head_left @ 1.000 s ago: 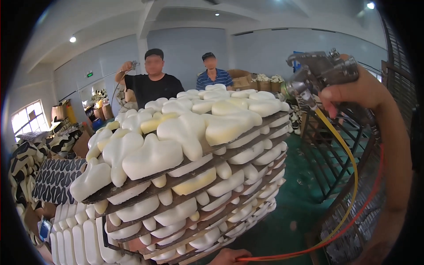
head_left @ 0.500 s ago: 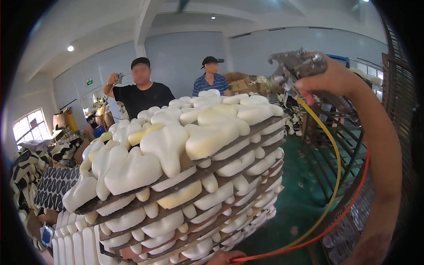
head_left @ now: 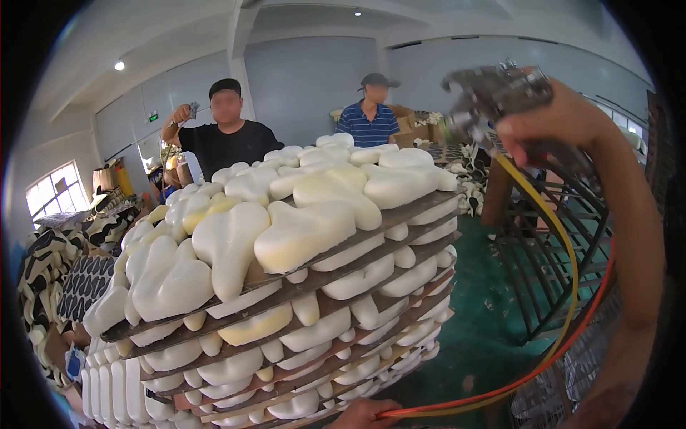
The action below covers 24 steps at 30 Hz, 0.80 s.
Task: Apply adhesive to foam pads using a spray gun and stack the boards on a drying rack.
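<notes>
Raised at the upper right, my right hand [head_left: 561, 118] is wrapped round a grey metal spray gun [head_left: 493, 93]. The gun's nozzle end points left, over the far right of the stack. A yellow hose [head_left: 547, 214] hangs from the gun and bends down beside an orange hose [head_left: 572, 336]. At the bottom middle, my left hand [head_left: 364, 413] is closed round the orange hose; the yellow one runs close by it. In front of me stands a tall stack of boards [head_left: 300, 286] bearing cream-white moulded foam pieces [head_left: 304, 232]. The gun does not touch the foam.
Across the stack a person in black [head_left: 229, 143] holds up a small tool; another in a striped shirt [head_left: 368, 121] stands farther right. Dark metal racks [head_left: 550, 250] stand on the green floor [head_left: 457, 336] at right. Patterned pieces [head_left: 86, 286] are piled at left.
The view has shifted, so the stack sits slightly farther left and the racks farther right. My right hand still holds the spray gun high, and my left hand keeps the hose.
</notes>
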### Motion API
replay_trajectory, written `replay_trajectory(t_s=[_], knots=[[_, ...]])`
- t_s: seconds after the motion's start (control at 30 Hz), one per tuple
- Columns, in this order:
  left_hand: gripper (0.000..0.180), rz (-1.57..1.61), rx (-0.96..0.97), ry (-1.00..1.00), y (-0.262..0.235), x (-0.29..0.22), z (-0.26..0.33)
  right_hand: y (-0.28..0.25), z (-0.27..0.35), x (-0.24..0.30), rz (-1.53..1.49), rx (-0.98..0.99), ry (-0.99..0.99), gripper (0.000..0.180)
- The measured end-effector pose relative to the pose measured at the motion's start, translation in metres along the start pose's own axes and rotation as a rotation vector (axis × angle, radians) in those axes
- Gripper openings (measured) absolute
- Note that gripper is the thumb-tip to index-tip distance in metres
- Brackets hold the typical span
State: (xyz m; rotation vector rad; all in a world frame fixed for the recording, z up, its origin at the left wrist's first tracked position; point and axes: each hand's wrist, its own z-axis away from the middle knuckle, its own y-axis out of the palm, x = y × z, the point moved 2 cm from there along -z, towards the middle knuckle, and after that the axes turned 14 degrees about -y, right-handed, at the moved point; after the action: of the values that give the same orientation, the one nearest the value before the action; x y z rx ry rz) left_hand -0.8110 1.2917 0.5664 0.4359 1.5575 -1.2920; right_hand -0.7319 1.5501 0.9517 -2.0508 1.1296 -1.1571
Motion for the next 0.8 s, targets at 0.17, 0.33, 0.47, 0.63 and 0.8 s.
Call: replay_trajectory(t_s=[0.17, 0.33, 0.47, 0.63, 0.8], knots=[[0.019, 0.023, 0.062, -0.089, 0.006, -0.014, -0.024, -0.029, -0.004, -0.019, 0.062, -0.032, 0.017, 0.018], [0.019, 0.020, 0.109, -0.020, 0.015, -0.025, -0.048, -0.030, -0.020, -0.043, 0.069, -0.111, -0.028, 0.021], [0.018, 0.025, 0.121, -0.054, 0.014, -0.034, -0.060, -0.046, -0.009, -0.045, 0.170, 0.024, 0.046, 0.021], [0.018, -0.070, 0.104, 0.026, 0.016, -0.053, -0.074, -0.057, 0.001, -0.051, 0.162, -0.132, -0.051, 0.021], [0.019, -0.057, 0.168, 0.039, 0.026, -0.052, -0.091, -0.079, 0.017, -0.050, 0.284, 0.037, 0.074, 0.020]])
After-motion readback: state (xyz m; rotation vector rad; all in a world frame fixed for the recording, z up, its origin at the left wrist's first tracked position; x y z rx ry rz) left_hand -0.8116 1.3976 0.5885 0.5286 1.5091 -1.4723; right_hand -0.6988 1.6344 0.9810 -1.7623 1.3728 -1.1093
